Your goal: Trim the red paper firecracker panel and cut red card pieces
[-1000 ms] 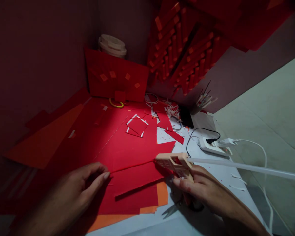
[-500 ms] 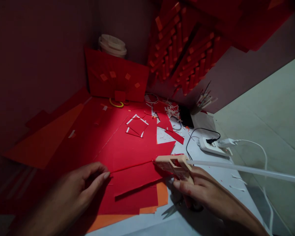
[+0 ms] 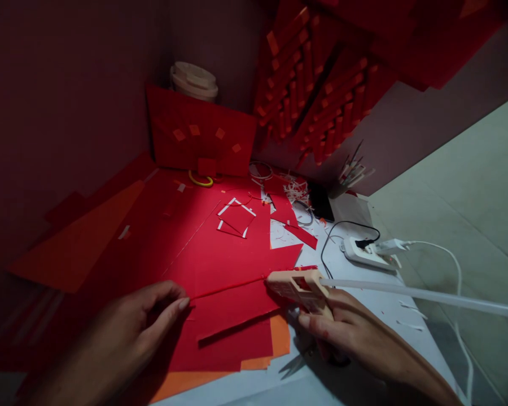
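Observation:
My left hand (image 3: pixel 148 318) pinches the left end of a thin red strip (image 3: pixel 228 288) between thumb and index finger. In my right hand (image 3: pixel 342 324) is a cream glue gun (image 3: pixel 296 282), its nozzle at the strip's right end. A long, translucent glue stick (image 3: pixel 389 291) sticks out of the gun's back. Below the strip lies a piece of red card (image 3: pixel 237 313) on larger red sheets. Whether the nozzle touches the strip cannot be made out. Partly hidden beneath my right hand is a pair of scissors (image 3: pixel 294 363).
A power strip (image 3: pixel 370 253) with plugged-in leads sits at the right. Farther back are a phone (image 3: pixel 320 201), a pen holder (image 3: pixel 349 175), paper shreds (image 3: pixel 295 190) and a white-edged red square (image 3: pixel 237 216). A red panel (image 3: pixel 201 127) leans at the wall.
Both hands and the glue gun keep nearly the same places. The whole view has shifted very slightly.

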A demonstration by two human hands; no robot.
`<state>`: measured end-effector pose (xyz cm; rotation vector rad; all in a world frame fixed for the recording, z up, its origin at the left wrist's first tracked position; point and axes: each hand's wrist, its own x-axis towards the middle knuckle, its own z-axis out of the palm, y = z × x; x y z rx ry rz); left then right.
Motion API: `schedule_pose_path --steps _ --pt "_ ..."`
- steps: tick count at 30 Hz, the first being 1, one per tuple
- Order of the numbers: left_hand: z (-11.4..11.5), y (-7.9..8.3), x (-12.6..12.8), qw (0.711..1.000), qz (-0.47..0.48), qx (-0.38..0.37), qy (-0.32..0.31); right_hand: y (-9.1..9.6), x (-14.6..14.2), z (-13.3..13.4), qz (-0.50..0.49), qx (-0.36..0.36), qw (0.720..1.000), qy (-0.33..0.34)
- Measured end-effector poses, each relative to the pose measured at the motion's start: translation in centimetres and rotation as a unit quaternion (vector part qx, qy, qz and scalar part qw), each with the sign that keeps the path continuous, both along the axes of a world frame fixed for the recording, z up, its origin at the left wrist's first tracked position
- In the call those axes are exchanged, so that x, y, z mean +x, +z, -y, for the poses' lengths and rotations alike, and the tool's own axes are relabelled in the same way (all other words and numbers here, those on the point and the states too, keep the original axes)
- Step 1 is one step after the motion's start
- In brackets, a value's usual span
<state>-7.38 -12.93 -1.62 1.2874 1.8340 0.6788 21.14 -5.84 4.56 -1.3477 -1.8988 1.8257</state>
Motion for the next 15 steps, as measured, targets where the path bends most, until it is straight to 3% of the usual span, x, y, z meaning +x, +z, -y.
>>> schedule_pose_path --steps 15 --pt "0.09 -0.22 -0.38 1.0 0.011 -0.015 -0.015 0.02 0.45 0.01 0.022 -0.004 1.0 0.008"
